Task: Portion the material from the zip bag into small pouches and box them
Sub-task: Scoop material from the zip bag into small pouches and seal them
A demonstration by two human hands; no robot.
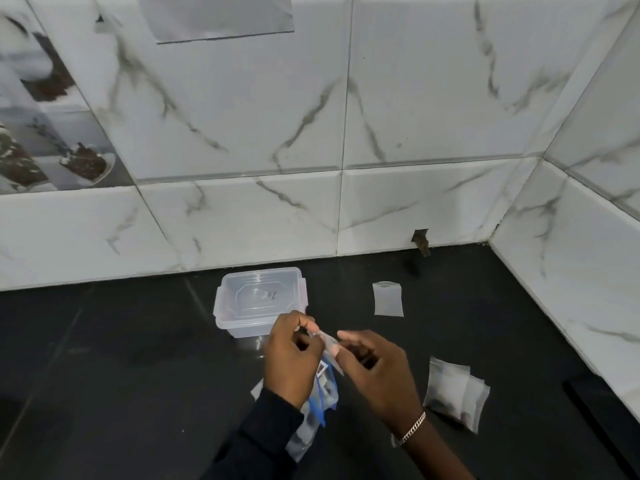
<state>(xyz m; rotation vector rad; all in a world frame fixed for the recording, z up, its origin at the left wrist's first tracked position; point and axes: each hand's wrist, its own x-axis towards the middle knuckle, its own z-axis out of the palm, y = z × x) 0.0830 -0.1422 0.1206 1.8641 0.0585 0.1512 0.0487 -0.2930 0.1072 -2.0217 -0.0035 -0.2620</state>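
1. the left hand [292, 355] and right hand [375, 367] pinch one small pouch [328, 340] between their fingertips.
2. the zip bag [327, 393] lies under them on the black counter [121, 358].
3. the clear box [259, 301] stands just behind the hands.
4. more pouches [453, 389] lie to the right.

A glossy black surface [121, 358] runs back to a wall of white marble-patterned tiles [242, 116] with grey veins; a side wall [571, 271] of the same tiles meets it at the right corner; at far left, decorative tiles [45, 133] show dishes of dark food; a plain grey sheet [221, 15] sits high on the wall; a chipped brownish gap [420, 239] breaks the tile base; a dark flat object [595, 396] lies at the right edge.
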